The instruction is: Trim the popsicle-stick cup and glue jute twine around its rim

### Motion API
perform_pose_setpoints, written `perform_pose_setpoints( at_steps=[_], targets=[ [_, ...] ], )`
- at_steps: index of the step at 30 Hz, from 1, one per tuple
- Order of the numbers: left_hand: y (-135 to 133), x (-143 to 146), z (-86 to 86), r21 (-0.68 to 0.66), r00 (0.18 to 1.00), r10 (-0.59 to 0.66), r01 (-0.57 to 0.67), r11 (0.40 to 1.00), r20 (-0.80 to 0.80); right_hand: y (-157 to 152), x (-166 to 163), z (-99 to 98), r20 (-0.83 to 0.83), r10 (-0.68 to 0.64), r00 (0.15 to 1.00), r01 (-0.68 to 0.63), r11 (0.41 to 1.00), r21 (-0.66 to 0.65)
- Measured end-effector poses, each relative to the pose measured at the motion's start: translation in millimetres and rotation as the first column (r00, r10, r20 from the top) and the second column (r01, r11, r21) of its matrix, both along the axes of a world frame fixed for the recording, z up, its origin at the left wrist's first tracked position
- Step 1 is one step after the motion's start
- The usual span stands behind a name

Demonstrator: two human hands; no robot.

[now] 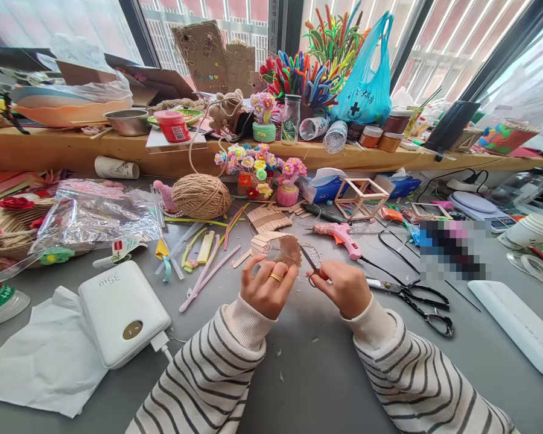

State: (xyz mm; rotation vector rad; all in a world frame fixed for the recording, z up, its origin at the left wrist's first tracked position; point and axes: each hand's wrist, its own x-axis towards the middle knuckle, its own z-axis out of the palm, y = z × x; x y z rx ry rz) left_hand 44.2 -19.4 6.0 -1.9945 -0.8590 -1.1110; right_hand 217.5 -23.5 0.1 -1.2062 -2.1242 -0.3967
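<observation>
My left hand point(268, 286), with a gold ring on one finger, is closed on a small curved piece made of wooden sticks point(284, 247) held just above the grey table point(308, 361). My right hand point(341, 286) is closed on a small pair of dark scissors point(311, 262), whose blades point up-left and touch the right edge of the wooden piece. Both arms wear striped sleeves. Small wood scraps lie on the table under my hands.
A pink glue gun point(341, 234) and large black scissors point(416, 296) lie right of my hands. A twine ball point(201, 196), loose sticks, a white power bank point(122, 310), and a wooden cube frame point(361, 198) sit around. A cluttered wooden shelf point(72, 150) runs behind.
</observation>
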Motion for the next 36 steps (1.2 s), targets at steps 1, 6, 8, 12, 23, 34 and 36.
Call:
perform_pose_setpoints(
  at_steps=[1, 6, 8, 12, 23, 34, 36],
  targets=[
    [0, 0, -0.3, -0.001, 1.000, -0.002, 0.002, 1.000, 0.005, 0, 0, 0.0, 0.040, -0.021, 0.999, 0.019, 0.999, 0.047],
    [-2, -2, 0.6, -0.016, 0.998, 0.015, -0.014, 1.000, 0.059, 0, 1, -0.4, 0.043, -0.050, 0.998, 0.046, 0.995, 0.086],
    [-1, -5, 0.6, -0.037, 0.993, 0.038, -0.034, 0.999, 0.111, 0, 1, -1.1, 0.010, -0.027, 1.000, 0.027, 0.998, 0.059],
    [8, -14, -5.9, -0.203, 0.955, 0.034, 0.028, 0.979, 0.295, 1, 2, -2.0, -0.021, 0.002, 1.000, -0.001, 0.999, 0.037],
    [20, -27, -14.3, -0.473, 0.958, -0.026, 0.165, 0.865, 0.287, -1, -1, -2.0, -0.186, 0.039, 0.982, -0.055, 0.995, -0.084],
    [16, -24, -14.8, -0.473, 0.903, -0.125, 0.328, 0.818, 0.410, -7, -8, 6.0, -0.408, -0.021, 0.913, -0.136, 0.927, -0.351],
    [16, -24, -16.1, -0.457, 0.908, -0.118, 0.311, 0.833, 0.403, -7, -8, 6.7, -0.451, -0.031, 0.892, -0.151, 0.920, -0.362]
  ],
)
